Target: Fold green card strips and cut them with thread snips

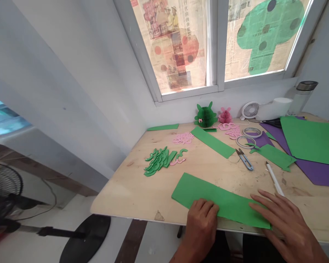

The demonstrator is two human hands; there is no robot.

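A long green paper strip (222, 199) lies slantwise at the table's front edge. My left hand (203, 223) has its fingers curled over the strip's near edge, gripping it left of the middle; the thumb is hidden. At the strip's right end, my right hand (287, 221) rests with fingers stretched and apart, fingertips touching the paper. A white pen (274, 178) lies just beyond the right hand. Farther back are blue-handled thread snips (244, 159) and another green strip (214, 141).
A pile of green cut-outs (157, 161) lies at left, near pink cut-outs (183, 138). Behind stand a green paper figure (205, 116), a pink one (225, 115) and a small fan (250, 110). Tape rolls (246, 142), green sheets (315, 140) and purple sheets (319, 173) lie right.
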